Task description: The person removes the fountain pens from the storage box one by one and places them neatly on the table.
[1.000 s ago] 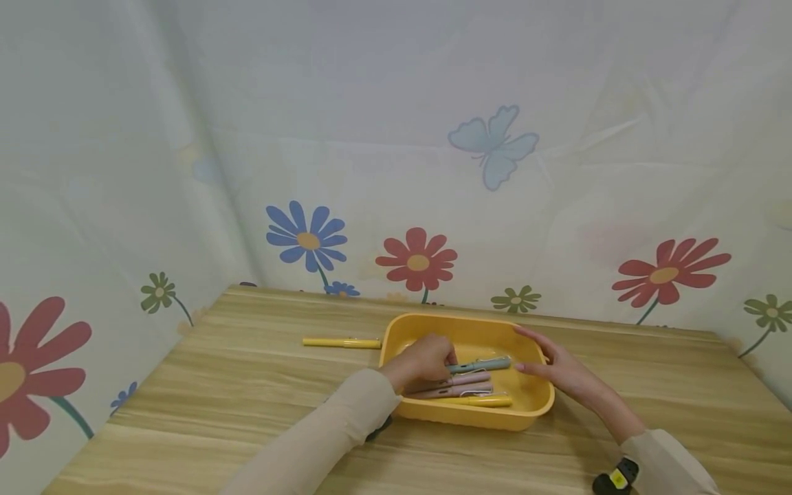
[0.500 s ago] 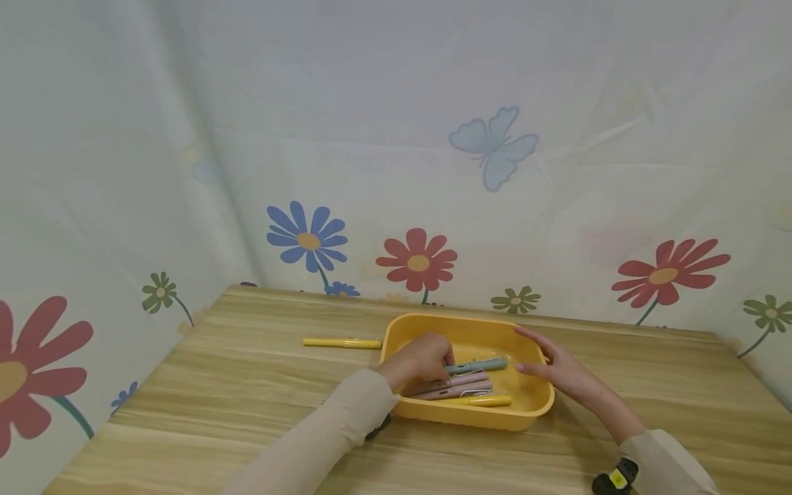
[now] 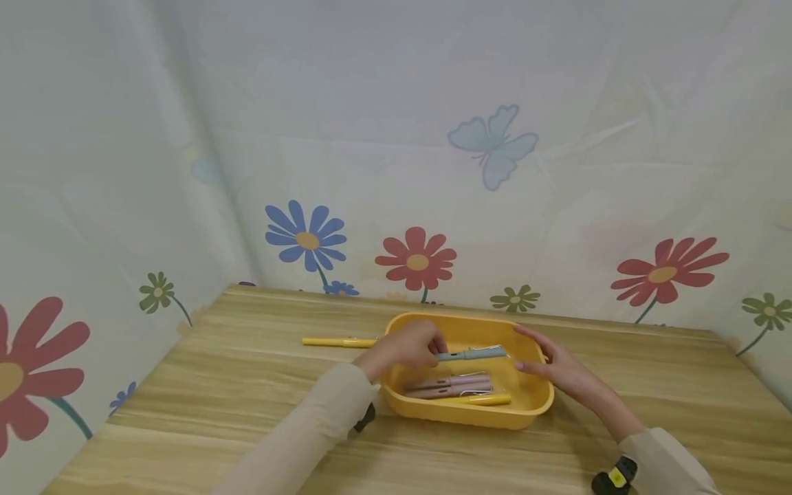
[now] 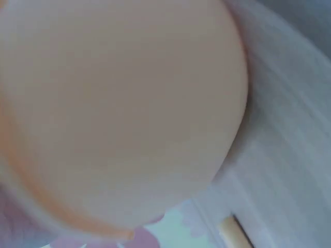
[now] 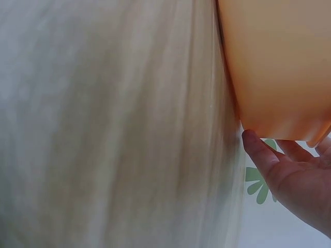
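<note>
My left hand (image 3: 417, 344) pinches a blue-green pen (image 3: 476, 353) by its left end, over the left part of a yellow basket (image 3: 470, 416). Below it in the basket lie mauve pens (image 3: 454, 385) with metal clips and a yellow pen (image 3: 489, 399). My right hand (image 3: 559, 368) rests on the basket's right end, with the thumb inside the rim and the fingers along the back corner. In the right wrist view, fingertips (image 5: 250, 135) touch the outer wall of the basket (image 5: 284, 67). The basket wall (image 4: 124, 113) fills most of the left wrist view.
Another yellow pen (image 3: 337, 342) lies on the wood-grain table (image 3: 235, 385), just left of the basket. Behind the table hangs a pale cloth (image 3: 371, 172) printed with flowers and a butterfly. A black strap device (image 3: 615, 478) sits at the right wrist.
My left hand has risen and moved left, lifting the blue-green pen off the mauve pens. The right hand stays on the basket's right end.
</note>
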`<state>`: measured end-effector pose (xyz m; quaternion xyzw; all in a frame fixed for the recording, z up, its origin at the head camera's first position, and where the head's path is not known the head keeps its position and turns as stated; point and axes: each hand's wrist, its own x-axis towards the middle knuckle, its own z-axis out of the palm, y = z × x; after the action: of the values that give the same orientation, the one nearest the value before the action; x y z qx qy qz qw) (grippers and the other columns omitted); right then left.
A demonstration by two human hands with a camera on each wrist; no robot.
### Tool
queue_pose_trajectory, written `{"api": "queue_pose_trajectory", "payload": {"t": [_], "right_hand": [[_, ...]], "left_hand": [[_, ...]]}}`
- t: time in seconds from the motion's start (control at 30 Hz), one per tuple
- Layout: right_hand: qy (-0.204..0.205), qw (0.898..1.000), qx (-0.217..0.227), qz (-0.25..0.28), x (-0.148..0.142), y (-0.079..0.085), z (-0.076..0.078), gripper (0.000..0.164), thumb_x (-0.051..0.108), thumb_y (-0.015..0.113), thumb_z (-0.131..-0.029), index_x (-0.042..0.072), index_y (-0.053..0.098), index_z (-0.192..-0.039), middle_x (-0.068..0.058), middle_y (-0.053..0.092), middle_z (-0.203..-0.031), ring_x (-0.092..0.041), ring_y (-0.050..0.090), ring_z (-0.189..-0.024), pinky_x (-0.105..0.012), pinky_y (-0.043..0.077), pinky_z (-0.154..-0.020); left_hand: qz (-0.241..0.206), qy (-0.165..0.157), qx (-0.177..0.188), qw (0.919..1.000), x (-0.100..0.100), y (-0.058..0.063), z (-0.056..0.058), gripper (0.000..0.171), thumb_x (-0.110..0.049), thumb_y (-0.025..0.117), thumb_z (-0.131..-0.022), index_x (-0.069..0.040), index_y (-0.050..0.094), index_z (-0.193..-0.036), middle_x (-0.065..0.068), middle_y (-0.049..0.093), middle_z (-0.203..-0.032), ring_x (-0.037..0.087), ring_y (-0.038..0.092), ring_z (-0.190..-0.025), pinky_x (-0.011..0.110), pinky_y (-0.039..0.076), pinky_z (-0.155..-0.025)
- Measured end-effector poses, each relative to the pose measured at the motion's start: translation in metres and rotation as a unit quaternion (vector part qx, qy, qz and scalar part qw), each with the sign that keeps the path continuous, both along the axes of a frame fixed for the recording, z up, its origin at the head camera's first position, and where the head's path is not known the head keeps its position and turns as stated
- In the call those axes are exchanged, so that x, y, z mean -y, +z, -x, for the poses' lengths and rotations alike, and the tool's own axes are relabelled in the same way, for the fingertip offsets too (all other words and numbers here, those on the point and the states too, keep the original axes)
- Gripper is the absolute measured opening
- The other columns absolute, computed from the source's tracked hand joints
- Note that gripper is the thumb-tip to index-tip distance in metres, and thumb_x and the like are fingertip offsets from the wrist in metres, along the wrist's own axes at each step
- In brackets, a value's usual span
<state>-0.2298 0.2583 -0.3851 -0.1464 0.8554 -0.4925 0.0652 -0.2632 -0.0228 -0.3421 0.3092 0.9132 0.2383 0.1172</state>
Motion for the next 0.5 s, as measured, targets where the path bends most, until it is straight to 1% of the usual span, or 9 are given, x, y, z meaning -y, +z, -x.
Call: {"api": "queue_pose_trajectory", "payload": {"t": [0.2, 0.37, 0.5], "right_hand": [[-0.001, 1.000, -0.005, -0.005, 0.000, -0.001, 0.001, 0.067, 0.019, 0.063, -0.085, 0.007, 0.029, -0.141, -0.024, 0.022, -0.145, -0.047, 0.017, -0.130, -0.063, 0.023, -0.097], [0.005, 1.000, -0.003, 0.001, 0.000, -0.001, 0.001, 0.068, 0.019, 0.063, -0.085, 0.006, 0.028, -0.142, -0.025, 0.021, -0.145, -0.048, 0.019, -0.129, -0.061, 0.027, -0.097], [0.008, 1.000, -0.005, 0.005, 0.000, -0.001, 0.001, 0.068, 0.017, 0.063, -0.085, 0.006, 0.028, -0.142, -0.025, 0.020, -0.145, -0.048, 0.019, -0.129, -0.061, 0.027, -0.097]], "left_hand": [[-0.008, -0.016, -0.006, 0.9998, 0.017, 0.011, 0.002, 0.011, -0.004, 0.066, -0.078, -0.007, 0.067, -0.088, -0.004, 0.061, -0.078, 0.010, 0.055, -0.072, 0.018, 0.047, -0.069], [-0.021, -0.019, 0.000, 0.9996, 0.035, 0.021, 0.001, 0.012, -0.003, 0.066, -0.079, -0.005, 0.066, -0.092, -0.001, 0.062, -0.082, 0.013, 0.055, -0.075, 0.023, 0.049, -0.072], [-0.024, -0.023, -0.014, 0.9993, 0.049, 0.027, -0.001, 0.013, -0.001, 0.066, -0.079, -0.005, 0.066, -0.092, 0.000, 0.062, -0.082, 0.013, 0.055, -0.074, 0.025, 0.049, -0.071]]}}
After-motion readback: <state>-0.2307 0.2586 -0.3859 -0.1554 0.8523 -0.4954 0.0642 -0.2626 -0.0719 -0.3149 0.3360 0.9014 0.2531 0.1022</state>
